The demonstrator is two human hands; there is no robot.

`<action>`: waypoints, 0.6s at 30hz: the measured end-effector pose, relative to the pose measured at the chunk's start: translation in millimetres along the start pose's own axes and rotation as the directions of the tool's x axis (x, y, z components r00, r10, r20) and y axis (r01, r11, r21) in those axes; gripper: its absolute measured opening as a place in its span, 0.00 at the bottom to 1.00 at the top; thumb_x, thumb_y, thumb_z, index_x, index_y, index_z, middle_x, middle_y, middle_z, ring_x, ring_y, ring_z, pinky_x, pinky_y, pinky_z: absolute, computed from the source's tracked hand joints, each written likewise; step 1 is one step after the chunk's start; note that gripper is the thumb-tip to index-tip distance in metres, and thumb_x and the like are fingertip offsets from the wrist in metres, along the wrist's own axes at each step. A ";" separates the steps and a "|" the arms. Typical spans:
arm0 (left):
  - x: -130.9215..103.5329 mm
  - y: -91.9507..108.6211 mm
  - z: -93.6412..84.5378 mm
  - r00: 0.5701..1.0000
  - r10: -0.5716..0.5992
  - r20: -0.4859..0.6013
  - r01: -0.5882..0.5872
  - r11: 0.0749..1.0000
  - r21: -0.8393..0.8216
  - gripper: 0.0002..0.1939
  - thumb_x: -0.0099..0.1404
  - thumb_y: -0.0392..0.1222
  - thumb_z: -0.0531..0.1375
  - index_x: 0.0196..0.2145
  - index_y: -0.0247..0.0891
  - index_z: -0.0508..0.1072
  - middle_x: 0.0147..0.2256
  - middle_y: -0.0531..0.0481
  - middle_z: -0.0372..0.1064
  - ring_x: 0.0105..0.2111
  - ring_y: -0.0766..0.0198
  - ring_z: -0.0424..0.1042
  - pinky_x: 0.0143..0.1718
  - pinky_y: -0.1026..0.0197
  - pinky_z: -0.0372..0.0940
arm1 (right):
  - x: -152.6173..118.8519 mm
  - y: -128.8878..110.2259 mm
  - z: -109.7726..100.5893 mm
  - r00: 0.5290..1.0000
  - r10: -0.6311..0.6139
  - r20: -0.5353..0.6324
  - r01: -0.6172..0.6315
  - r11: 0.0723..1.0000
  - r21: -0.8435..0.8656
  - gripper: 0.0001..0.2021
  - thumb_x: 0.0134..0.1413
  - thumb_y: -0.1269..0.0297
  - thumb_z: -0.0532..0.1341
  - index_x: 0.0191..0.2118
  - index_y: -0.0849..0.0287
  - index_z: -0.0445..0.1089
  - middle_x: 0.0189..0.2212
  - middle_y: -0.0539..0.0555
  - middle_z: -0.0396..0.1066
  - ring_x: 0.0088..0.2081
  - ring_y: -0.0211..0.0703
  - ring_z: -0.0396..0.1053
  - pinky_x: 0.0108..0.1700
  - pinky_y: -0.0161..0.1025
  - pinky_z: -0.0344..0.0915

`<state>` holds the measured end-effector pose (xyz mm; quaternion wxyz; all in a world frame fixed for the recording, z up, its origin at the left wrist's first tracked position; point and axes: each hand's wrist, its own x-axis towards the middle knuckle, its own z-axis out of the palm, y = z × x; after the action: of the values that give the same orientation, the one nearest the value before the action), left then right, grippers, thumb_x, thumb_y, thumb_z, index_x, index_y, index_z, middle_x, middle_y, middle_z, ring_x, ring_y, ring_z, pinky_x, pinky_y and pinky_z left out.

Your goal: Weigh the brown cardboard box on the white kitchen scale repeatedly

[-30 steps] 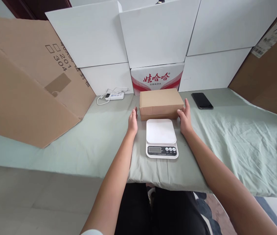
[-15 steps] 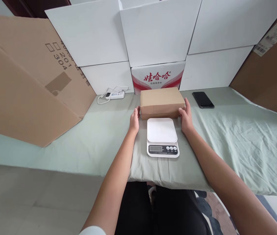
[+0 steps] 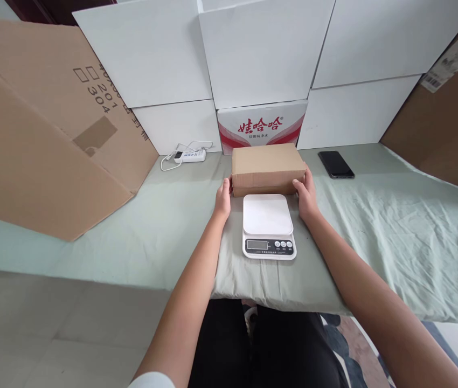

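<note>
A closed brown cardboard box (image 3: 268,160) rests on the green cloth, just behind a white kitchen scale (image 3: 268,215). My left hand (image 3: 223,198) grips the box at its left end, its fingers partly hidden behind the corner. At the right end my right hand (image 3: 305,191) holds it, thumb on the front face and fingers along the side. Nothing lies on the scale's plate, and its display looks blank.
A black phone (image 3: 336,164) lies at the right. A white power strip with a cable (image 3: 191,156) is at the back left. White boxes (image 3: 261,51) and a red-printed carton (image 3: 261,127) stand behind; large cardboard panels (image 3: 51,129) flank the table (image 3: 132,258).
My right thumb has shifted slightly left on the box's front face, and the right fingers sit closer against its side. The box has hardly moved.
</note>
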<state>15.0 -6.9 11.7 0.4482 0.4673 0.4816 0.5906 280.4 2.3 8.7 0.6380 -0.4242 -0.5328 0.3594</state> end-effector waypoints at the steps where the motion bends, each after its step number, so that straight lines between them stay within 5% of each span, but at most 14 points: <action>1: 0.0 1.3 -0.8 1.000 -0.005 -0.023 0.005 1.000 -0.011 0.40 0.81 0.66 0.45 0.73 0.35 0.69 0.76 0.38 0.65 0.78 0.49 0.64 0.79 0.48 0.62 | 0.0 0.6 -0.2 1.000 0.010 -0.008 -0.010 1.000 0.006 0.42 0.54 0.45 0.66 0.73 0.45 0.61 0.76 0.55 0.66 0.78 0.62 0.59 0.82 0.65 0.55; 7: -0.7 14.2 -6.3 0.987 -0.083 -0.140 0.072 0.994 -0.079 0.37 0.83 0.61 0.42 0.76 0.36 0.65 0.78 0.40 0.60 0.79 0.55 0.60 0.79 0.54 0.59 | -0.3 3.9 -4.2 0.996 0.091 -0.015 -0.090 0.996 0.022 0.47 0.56 0.44 0.66 0.78 0.43 0.53 0.74 0.57 0.69 0.73 0.62 0.67 0.79 0.67 0.60; 13: -3.2 12.3 -0.4 0.995 -0.067 -0.071 0.061 0.995 -0.081 0.36 0.83 0.57 0.43 0.75 0.33 0.65 0.78 0.39 0.60 0.79 0.55 0.61 0.80 0.53 0.58 | 0.1 1.1 -3.8 1.000 0.025 0.012 -0.025 0.999 -0.031 0.45 0.58 0.41 0.65 0.78 0.45 0.56 0.76 0.57 0.65 0.78 0.63 0.60 0.82 0.66 0.56; 18: -4.4 3.7 1.9 1.000 -0.018 0.012 0.019 0.998 -0.061 0.38 0.81 0.64 0.47 0.73 0.35 0.69 0.75 0.40 0.66 0.79 0.49 0.62 0.80 0.49 0.59 | -3.0 -11.1 0.8 1.000 0.016 0.017 -0.014 0.998 -0.066 0.38 0.56 0.43 0.66 0.71 0.46 0.65 0.75 0.55 0.67 0.79 0.63 0.59 0.84 0.65 0.53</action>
<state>17.2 -11.4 15.0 0.4706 0.4522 0.4649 0.5983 279.2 -4.5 17.9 0.6162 -0.4460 -0.5467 0.3500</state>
